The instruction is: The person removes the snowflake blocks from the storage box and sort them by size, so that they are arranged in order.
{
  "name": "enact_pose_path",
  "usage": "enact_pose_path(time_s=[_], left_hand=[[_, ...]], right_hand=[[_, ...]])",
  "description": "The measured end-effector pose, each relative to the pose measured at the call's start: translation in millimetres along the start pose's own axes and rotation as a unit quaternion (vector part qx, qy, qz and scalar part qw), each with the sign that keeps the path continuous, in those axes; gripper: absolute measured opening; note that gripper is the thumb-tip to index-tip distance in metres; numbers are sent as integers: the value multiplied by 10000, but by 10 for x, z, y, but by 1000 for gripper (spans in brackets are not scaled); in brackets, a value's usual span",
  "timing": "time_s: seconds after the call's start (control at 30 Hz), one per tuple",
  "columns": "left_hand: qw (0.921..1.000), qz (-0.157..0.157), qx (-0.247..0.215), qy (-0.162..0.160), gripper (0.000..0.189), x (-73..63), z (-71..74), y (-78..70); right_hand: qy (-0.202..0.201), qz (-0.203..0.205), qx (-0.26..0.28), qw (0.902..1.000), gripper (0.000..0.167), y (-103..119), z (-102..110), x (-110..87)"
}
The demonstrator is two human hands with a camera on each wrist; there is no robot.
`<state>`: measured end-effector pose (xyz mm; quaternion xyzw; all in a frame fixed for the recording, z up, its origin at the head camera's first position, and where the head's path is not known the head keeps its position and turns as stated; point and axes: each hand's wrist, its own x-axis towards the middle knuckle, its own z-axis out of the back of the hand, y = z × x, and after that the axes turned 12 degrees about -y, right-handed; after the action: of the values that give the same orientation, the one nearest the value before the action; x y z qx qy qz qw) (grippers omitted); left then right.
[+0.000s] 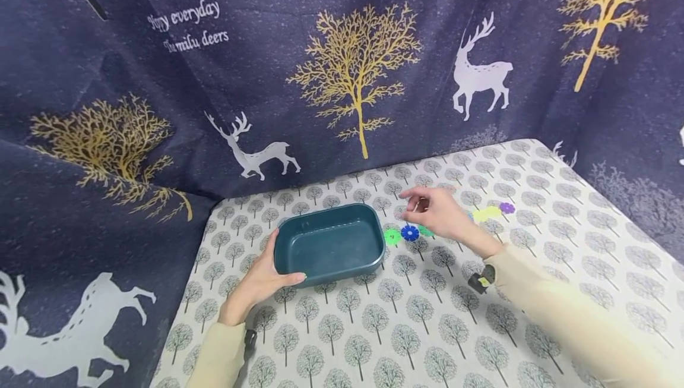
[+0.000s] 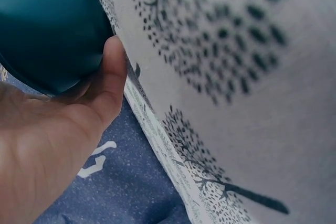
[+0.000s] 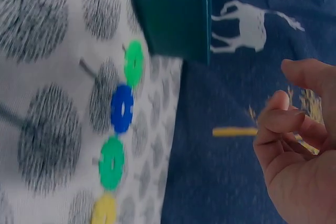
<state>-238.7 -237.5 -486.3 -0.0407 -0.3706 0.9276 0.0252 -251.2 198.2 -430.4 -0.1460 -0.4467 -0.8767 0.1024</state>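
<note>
A dark teal rectangular bin (image 1: pixel 333 245) with rounded corners is on the table, and its visible inside holds nothing. My left hand (image 1: pixel 269 278) grips its left end, thumb on the near side and fingers along the left wall. In the left wrist view, the thumb or a finger (image 2: pixel 114 59) presses the bin's outer wall. My right hand (image 1: pixel 440 213) hovers above a row of notched plastic discs, fingers loosely curled and holding nothing. The row has a bright green disc (image 1: pixel 392 236) beside the bin, a blue disc (image 1: pixel 409 233) and a teal-green disc (image 3: pixel 112 162).
Farther right in the row are yellow discs (image 1: pixel 487 214) and a purple disc (image 1: pixel 506 208). A tree-patterned cloth (image 1: pixel 374 328) covers the table. Behind it hangs a dark blue curtain (image 1: pixel 256 91) printed with deer and gold trees.
</note>
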Motion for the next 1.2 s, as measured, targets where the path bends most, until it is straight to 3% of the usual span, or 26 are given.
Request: enact_pose_path(time_s=[0.27,0.57,0.87,1.2], left_hand=[[10000,-39,-77,35,141,2,8,10],[10000,25,-40,36,140,-2,5,27],[10000,-19,-2,65,138,-3,50,1],[9999,-82,-35,94,137,13,33,18]], right_hand=[[621,322,190,9974,37,278,-414,55],[1574,432,262,9862,42,509,-898,89],[1966,980,-97,9755,44,646,-1366,69],[2547,691,-455,9635,46,721,-1782,80]])
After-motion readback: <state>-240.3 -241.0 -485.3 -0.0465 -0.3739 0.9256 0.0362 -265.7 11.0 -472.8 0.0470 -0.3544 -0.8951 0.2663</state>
